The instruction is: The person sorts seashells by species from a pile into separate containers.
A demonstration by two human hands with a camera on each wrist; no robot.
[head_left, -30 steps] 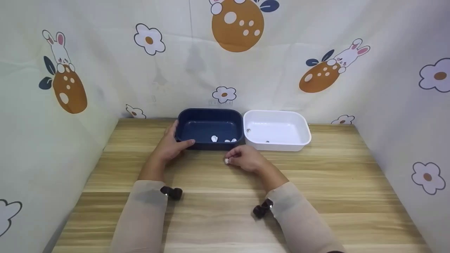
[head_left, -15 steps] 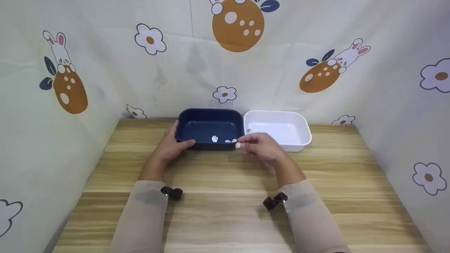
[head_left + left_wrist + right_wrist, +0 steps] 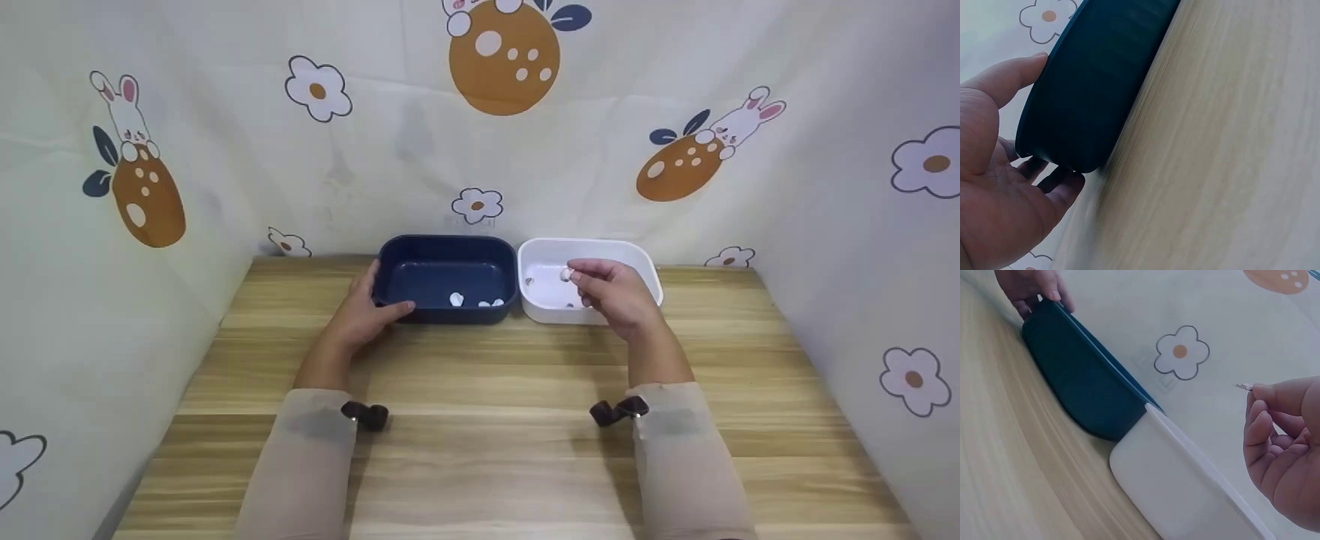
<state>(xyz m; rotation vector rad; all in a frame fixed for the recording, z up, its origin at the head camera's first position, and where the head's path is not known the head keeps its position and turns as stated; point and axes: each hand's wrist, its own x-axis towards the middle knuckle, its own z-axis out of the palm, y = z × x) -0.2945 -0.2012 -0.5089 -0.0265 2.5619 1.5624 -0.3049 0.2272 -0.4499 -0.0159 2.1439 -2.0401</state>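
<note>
A dark blue plastic bin [image 3: 447, 315] stands at the back of the table. At its left end my left hand [image 3: 365, 311] grips it, thumb on the front rim and fingers round the side; the left wrist view shows the fingers [image 3: 1067, 194] against the end wall. Over the white bin [image 3: 564, 315] my right hand [image 3: 619, 296] pinches a small, flat whitish piece [image 3: 566, 275] between thumb and forefinger. From the right wrist, the piece [image 3: 1243, 387] appears thin, with dark markings. Several small white pieces [image 3: 457, 299] lie in the blue bin's front right part.
The two bins stand side by side against the patterned cloth wall [image 3: 375, 165]. A small greyish piece [image 3: 530, 281] lies inside the white bin at its left, and another near its front wall. The wooden table [image 3: 480, 435] extends toward the front.
My right hand has carried the small piece from in front of the blue bin up and rightward to above the white bin. The left hand has stayed on the blue bin.
</note>
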